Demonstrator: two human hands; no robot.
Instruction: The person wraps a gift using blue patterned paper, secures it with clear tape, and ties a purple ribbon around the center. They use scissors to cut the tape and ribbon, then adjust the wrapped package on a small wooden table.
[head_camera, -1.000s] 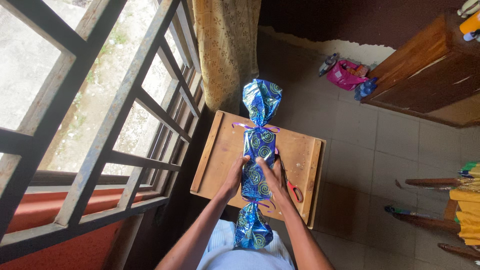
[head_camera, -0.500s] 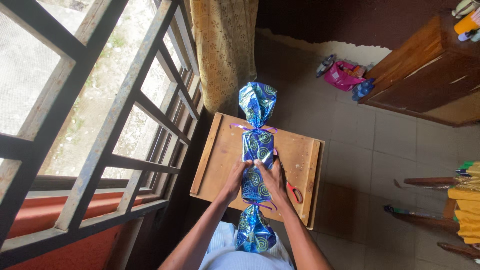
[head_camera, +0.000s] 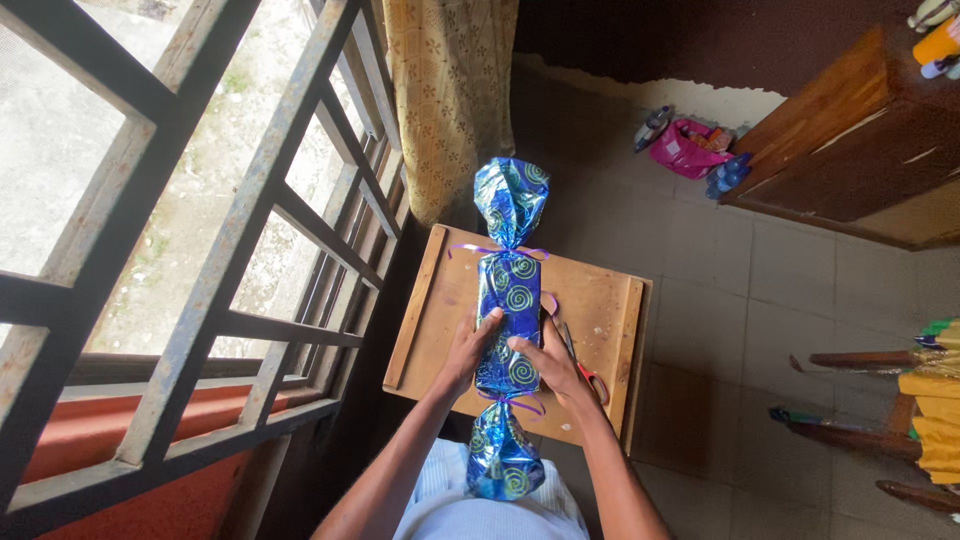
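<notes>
One parcel: a long package wrapped in shiny blue foil with green spiral marks, shaped like a sweet, both ends gathered and tied with thin purple ribbon.
Where it lies: lengthwise on a small wooden table, its far ruffle past the far edge, its near ruffle over the person's lap.
Left hand: flat against the parcel's left side, fingers curled onto the foil.
Right hand: pressed on the right side, fingers bent over the top, gripping.
Table: bare pale wood with raised edge strips.
Scissors: red-handled, mostly hidden by the right hand.
Around: barred window, yellow patterned curtain, tiled floor, brown cabinet cut off at the frame.
</notes>
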